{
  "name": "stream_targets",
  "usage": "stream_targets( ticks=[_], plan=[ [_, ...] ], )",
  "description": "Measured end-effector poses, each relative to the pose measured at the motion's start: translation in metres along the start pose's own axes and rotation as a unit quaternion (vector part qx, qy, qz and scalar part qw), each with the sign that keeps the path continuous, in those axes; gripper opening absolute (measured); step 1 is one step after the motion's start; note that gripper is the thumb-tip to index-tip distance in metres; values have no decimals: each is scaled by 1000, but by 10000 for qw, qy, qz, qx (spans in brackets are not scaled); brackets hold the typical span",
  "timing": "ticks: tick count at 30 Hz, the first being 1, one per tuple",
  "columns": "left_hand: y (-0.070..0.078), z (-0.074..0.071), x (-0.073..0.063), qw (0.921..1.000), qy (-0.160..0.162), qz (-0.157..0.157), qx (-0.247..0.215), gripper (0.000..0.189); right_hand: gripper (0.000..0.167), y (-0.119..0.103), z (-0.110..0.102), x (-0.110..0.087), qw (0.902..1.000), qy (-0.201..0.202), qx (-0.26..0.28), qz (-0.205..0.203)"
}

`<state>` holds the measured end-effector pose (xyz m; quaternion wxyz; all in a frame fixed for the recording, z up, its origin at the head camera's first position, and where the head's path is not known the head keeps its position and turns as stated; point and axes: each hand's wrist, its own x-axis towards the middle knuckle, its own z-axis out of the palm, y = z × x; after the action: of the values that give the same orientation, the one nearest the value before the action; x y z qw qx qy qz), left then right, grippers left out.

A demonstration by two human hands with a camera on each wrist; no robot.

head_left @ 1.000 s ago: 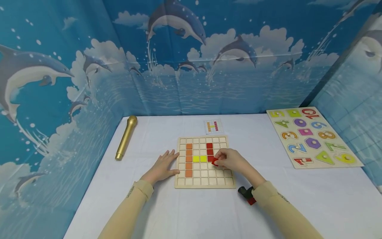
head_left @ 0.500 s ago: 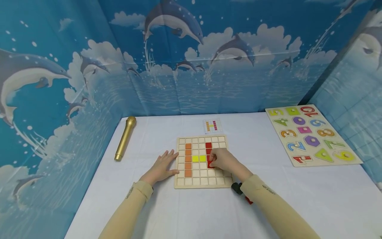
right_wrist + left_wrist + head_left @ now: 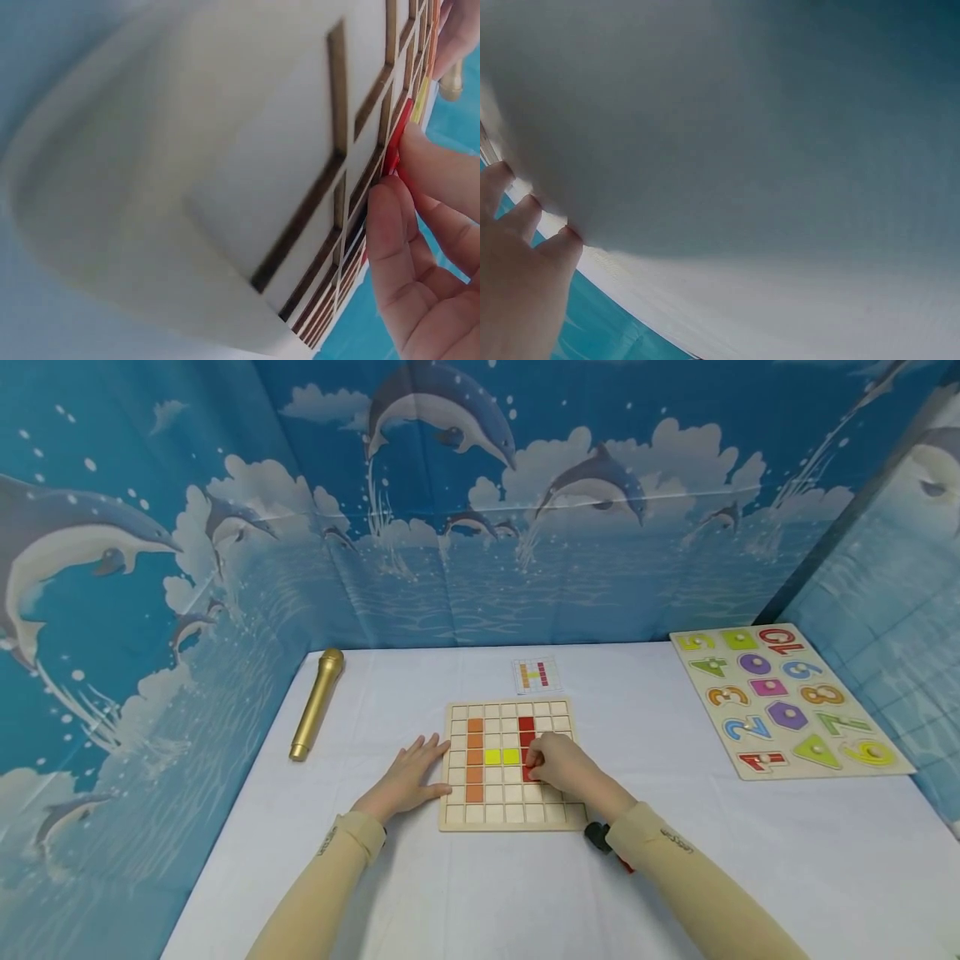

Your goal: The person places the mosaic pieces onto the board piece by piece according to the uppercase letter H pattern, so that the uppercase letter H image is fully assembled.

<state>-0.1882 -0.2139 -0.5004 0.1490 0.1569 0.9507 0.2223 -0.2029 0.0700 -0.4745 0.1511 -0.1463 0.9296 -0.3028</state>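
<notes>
In the head view a wooden grid board (image 3: 493,814) lies on the white table. It bears a column of orange tiles (image 3: 475,758), two yellow tiles (image 3: 511,757) and a column of red tiles (image 3: 527,724). My right hand (image 3: 573,772) pinches a red tile (image 3: 397,139) at the lower end of the red column; its fingers partly cover that column. The right wrist view shows thumb and fingertips against this tile at the grid. My left hand (image 3: 405,781) lies with spread fingers at the board's left edge, thumb and fingertips touching it.
Behind the board lies a small pattern card (image 3: 537,677). A gold microphone (image 3: 318,706) is at the left, a number-and-shape puzzle board (image 3: 768,710) at the right. Black pieces (image 3: 597,837) and a red piece lie partly under my right sleeve. A dolphin-print curtain (image 3: 420,593) hangs behind.
My right hand has moved slightly left, bringing the red tile from a tilted hold beside the red column into the cell below it. The left hand stays in place.
</notes>
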Motion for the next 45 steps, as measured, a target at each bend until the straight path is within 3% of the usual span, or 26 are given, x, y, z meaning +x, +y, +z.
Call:
stream_targets(
  ticks=[10,21,29,36,45],
  plan=[
    [0,1,0,10000,-64,4,-36,80,5,17,-28,-23,9983,139,534,-182],
    [2,-1,2,10000,-44,-68,-7,81,9,60,-36,-86,9970,87,751,-149],
    [0,-1,3,10000,-15,-35,78,80,20,76,-41,-125,9962,-71,864,-85],
    [0,-3,3,10000,-26,-27,35,80,29,84,-39,-135,9952,-365,885,218],
    [-2,0,3,10000,-29,-54,70,80,32,85,-32,-137,9960,-450,777,-7]
  ],
)
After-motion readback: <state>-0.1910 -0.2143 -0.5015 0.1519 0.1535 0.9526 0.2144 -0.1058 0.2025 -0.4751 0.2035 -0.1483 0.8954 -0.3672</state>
